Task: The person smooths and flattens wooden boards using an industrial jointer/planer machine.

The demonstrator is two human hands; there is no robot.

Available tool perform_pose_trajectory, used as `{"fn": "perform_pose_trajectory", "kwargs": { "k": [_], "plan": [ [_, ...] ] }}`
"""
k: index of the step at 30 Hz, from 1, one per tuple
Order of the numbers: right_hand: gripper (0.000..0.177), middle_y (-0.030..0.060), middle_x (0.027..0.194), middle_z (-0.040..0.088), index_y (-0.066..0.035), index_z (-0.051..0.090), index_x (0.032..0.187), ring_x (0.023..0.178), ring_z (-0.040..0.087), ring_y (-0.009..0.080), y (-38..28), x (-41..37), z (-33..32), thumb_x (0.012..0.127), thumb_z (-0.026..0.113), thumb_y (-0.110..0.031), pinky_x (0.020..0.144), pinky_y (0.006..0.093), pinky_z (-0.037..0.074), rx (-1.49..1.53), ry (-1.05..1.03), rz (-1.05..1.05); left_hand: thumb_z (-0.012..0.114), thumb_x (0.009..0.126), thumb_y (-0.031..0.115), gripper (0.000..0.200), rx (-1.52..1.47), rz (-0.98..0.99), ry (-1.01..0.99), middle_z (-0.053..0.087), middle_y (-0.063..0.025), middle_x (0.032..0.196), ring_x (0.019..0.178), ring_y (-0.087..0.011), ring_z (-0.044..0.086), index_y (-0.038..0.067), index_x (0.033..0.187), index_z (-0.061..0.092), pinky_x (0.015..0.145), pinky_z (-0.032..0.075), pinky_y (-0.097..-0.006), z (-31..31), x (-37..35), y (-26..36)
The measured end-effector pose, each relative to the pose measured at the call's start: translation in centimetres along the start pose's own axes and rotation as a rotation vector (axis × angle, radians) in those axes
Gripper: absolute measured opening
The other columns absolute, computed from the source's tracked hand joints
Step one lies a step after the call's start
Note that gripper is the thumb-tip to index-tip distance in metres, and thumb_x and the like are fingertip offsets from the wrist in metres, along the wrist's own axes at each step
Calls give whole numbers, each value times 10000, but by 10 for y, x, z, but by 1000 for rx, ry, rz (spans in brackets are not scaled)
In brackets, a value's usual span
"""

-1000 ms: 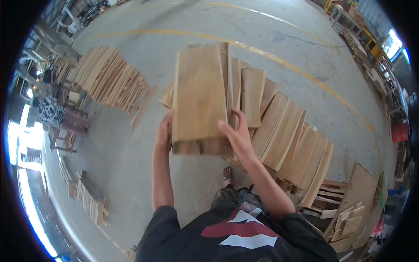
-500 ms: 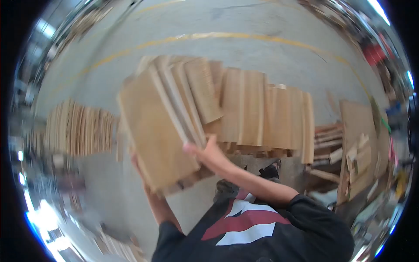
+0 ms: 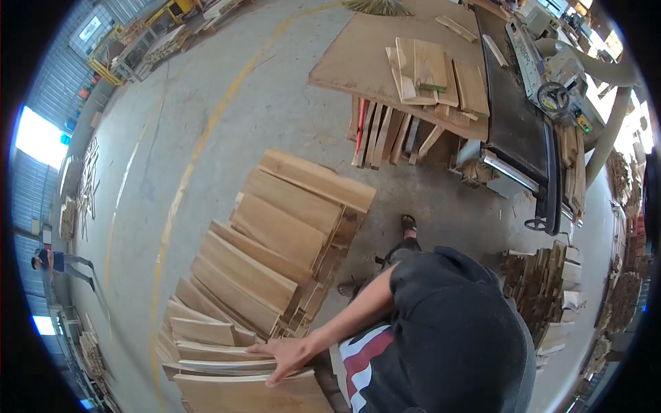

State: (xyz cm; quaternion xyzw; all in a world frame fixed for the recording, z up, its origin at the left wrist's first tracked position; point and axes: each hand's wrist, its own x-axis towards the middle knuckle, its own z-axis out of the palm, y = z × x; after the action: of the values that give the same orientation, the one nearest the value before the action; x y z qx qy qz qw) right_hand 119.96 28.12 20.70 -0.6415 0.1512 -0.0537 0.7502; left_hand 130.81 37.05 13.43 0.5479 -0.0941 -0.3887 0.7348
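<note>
My right hand (image 3: 289, 358) rests on the upper edges of thin wooden boards, with its thumb and fingers spread apart. Under and beside it, a broad pale board (image 3: 251, 394) leans at the near end of a long row. The other boards in that row (image 3: 248, 268) overlap and slant up toward the middle of the view. My left hand is out of sight, so what it touches cannot be seen.
A table (image 3: 351, 62) with loose boards on top stands beside a machine with a handwheel (image 3: 553, 98). Stacked wood (image 3: 544, 289) is at the right. A person (image 3: 62, 261) walks at the far left.
The view has swung round toward the machine. The bundle of boards that both hands held up is now down at the row's near end. My left hand has left the view; my right hand's fingers have spread.
</note>
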Motion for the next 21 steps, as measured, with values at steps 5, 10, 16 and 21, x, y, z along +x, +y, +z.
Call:
{"fn": "perform_pose_trajectory", "kwargs": {
  "k": [5, 10, 16, 21],
  "plan": [
    [1151, 287, 1494, 451, -87, 191, 1629, 1380, 458, 418, 0, -72, -66, 763, 781, -565, 1176, 461, 343, 116, 53, -165, 558, 961, 616, 785, -22, -50, -111, 537, -158, 1467, 1263, -316, 585, 85, 1524, 423, 1034, 524, -497, 69, -5, -42],
    [1152, 274, 1566, 367, -68, 192, 1624, 1447, 382, 392, 5, -184, -163, 773, 776, -580, 1220, 447, 287, 101, 309, -309, 562, 958, 612, 786, -53, -123, -257, 537, -158, 1466, 1264, -316, 583, 85, 1524, 423, 1034, 523, -496, 158, -26, -97],
    [1131, 252, 1616, 301, -37, 204, 1614, 1499, 312, 357, 19, -362, -279, 782, 808, -508, 1240, 432, 247, 104, 771, -235, 568, 954, 607, 786, -86, -273, -533, 537, -159, 1465, 1264, -315, 581, 86, 1524, 422, 1034, 521, -495, 276, -52, -173],
    [1085, 220, 1604, 331, -35, 207, 1615, 1502, 312, 330, 52, -477, -338, 811, 818, -434, 1238, 416, 240, 157, 1123, -167, 573, 951, 603, 786, -96, -407, -794, 537, -159, 1465, 1265, -315, 579, 86, 1524, 421, 1034, 519, -495, 372, -49, -230]
  ]
}}
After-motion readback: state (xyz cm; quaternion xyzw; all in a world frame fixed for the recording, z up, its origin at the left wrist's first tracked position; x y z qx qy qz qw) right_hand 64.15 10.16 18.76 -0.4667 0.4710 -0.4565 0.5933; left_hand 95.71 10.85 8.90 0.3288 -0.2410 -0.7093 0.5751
